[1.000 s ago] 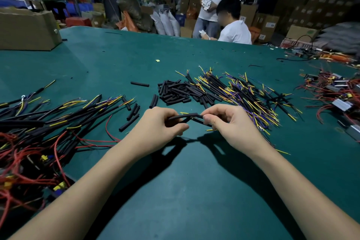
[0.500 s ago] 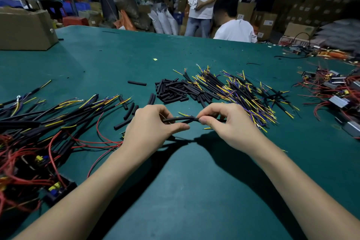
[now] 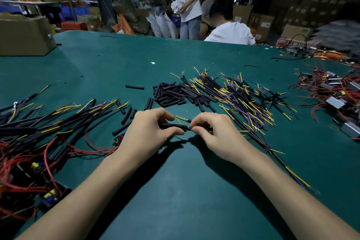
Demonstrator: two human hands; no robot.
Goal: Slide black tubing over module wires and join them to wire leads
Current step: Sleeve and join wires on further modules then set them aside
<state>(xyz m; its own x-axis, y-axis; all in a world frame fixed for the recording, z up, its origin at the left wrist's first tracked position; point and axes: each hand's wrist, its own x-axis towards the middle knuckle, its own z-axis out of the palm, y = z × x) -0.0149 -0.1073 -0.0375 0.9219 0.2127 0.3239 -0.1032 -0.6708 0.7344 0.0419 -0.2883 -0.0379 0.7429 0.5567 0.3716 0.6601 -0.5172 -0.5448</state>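
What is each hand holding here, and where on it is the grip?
The left hand pinches a black tubing piece around its left portion. The right hand pinches the wire lead where it meets the tubing's right end.

The green table (image 3: 185,191) carries a heap of black tubing pieces (image 3: 173,94), yellow-tipped wire leads (image 3: 243,99) beside it – red-wired modules (image 3: 335,95) at right, a cardboard box (image 3: 23,35) far left
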